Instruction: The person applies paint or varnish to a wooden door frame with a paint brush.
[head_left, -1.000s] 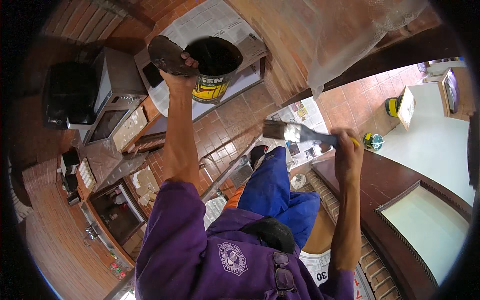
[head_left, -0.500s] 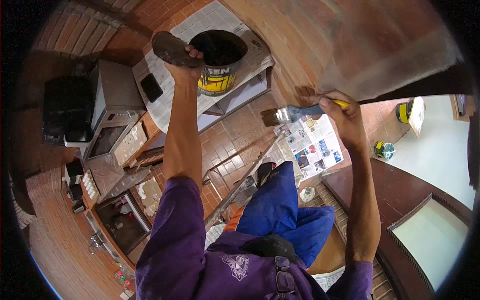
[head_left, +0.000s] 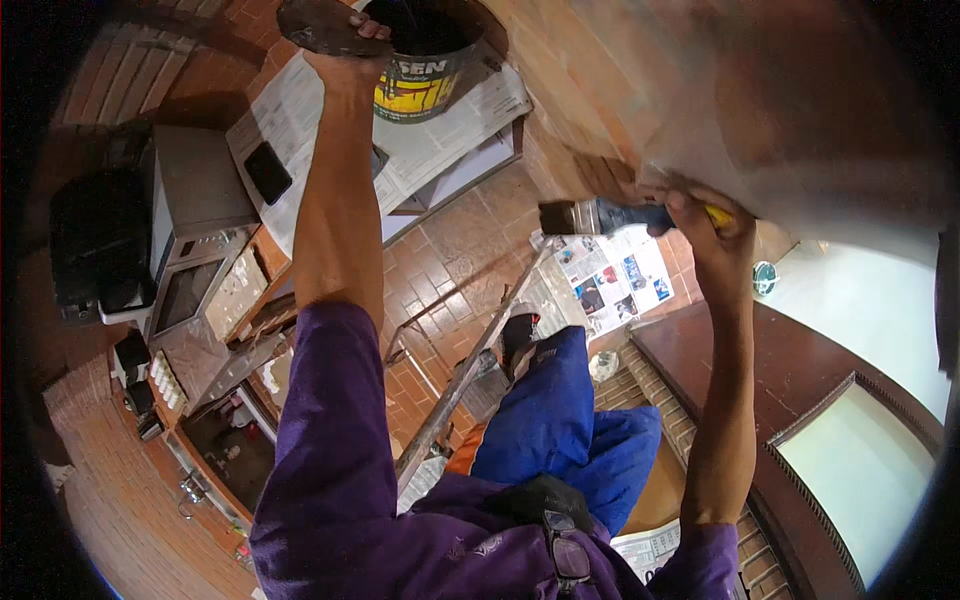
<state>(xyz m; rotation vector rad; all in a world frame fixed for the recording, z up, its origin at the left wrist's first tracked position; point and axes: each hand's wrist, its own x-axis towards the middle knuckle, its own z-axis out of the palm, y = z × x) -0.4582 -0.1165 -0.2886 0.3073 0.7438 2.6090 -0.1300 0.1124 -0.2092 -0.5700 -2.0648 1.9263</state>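
Note:
My right hand [head_left: 712, 238] is closed round a wide paintbrush [head_left: 632, 217] with a blue-grey and yellow handle. The brush points left, its dark bristles level with the metal ferrule, just under a brownish, partly blurred wall surface [head_left: 690, 90]. Up at the far left, the fingers of my left hand [head_left: 352, 52] curl over the edge of a dark brown, flat rounded object [head_left: 315, 28]; its kind is unclear. Right beside that hand stands a dark bucket [head_left: 425, 92] with a yellow label, its inside black. The bucket sits on a newspaper-covered top [head_left: 400, 160].
A black phone [head_left: 267, 172] lies on the newspaper, near a microwave [head_left: 200, 240]. Below me, a metal ladder rail [head_left: 470, 385] slants across the tiled floor. Newspaper sheets [head_left: 615, 285] cover part of that floor. A dark wooden cabinet [head_left: 720, 350] stands at right.
The view has shifted, so the bucket and my left hand sit higher in the picture. The brush has turned level and moved closer against the wall surface with my right hand.

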